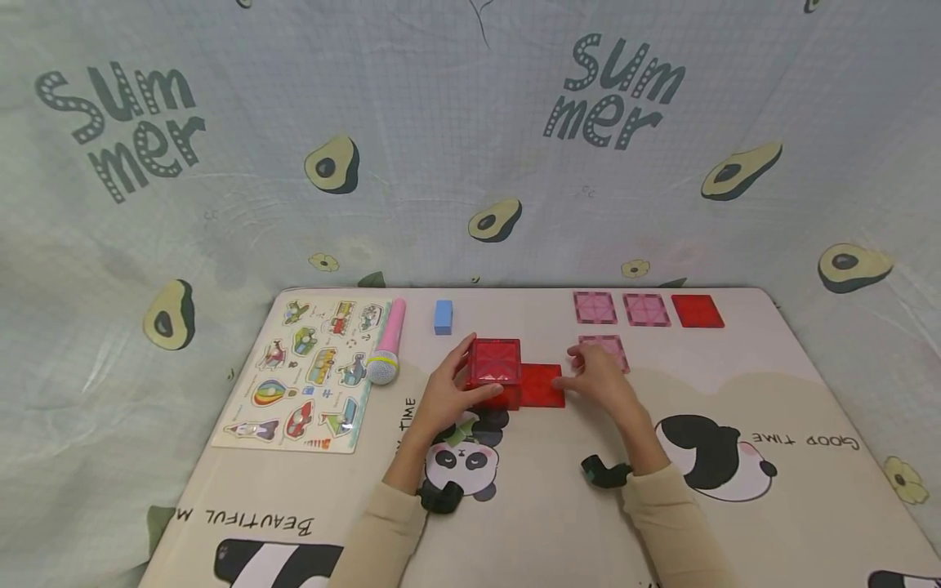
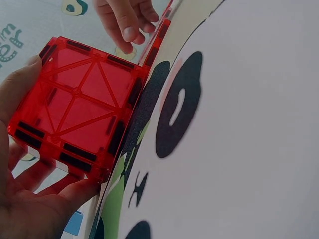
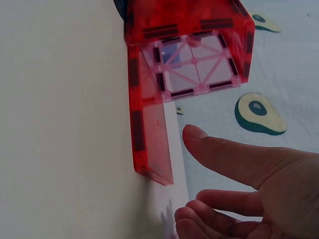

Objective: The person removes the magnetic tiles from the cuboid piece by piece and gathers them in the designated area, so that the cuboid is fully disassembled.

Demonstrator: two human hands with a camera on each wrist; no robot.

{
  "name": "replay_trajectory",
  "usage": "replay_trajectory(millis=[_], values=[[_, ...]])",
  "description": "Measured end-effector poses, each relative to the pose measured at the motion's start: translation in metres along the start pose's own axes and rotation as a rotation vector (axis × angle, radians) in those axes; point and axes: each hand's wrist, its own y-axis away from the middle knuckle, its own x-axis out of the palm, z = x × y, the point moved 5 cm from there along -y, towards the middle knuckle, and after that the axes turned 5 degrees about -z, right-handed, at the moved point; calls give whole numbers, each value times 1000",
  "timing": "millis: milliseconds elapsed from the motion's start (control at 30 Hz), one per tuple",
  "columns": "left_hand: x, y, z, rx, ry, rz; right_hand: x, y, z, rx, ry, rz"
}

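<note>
A box of red magnetic tiles point(image 1: 496, 360) stands near the table's middle. My left hand point(image 1: 449, 396) grips it from the left; in the left wrist view the thumb lies at one edge and the fingers point(image 2: 75, 191) spread along another side. A pink tile point(image 3: 197, 64) shows inside the box in the right wrist view. A flat red magnetic tile point(image 1: 542, 385) lies on the table against the box's right side. Beside that tile is my right hand point(image 1: 604, 380), fingers loosely bent, holding nothing. Its thumb point(image 3: 224, 154) is apart from the tile in the right wrist view.
Behind my right hand lies a pink tile point(image 1: 614, 349). Two pink tiles point(image 1: 595, 308) and a red tile point(image 1: 697, 311) form a row at the back right. A blue block point(image 1: 443, 317), a pink toy microphone point(image 1: 392, 339) and a picture puzzle board point(image 1: 301, 371) are on the left.
</note>
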Motion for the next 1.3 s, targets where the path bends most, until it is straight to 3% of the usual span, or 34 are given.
replay_trajectory(millis=[600,800,1300], values=[[-1,-1,0,1,-7,14,21,3,3,-68,48,111],[0,-2,1,-1,-17,11,23,4,1,-99,57,113],[0,-1,2,7,10,13,22,5,2,-86,32,107]])
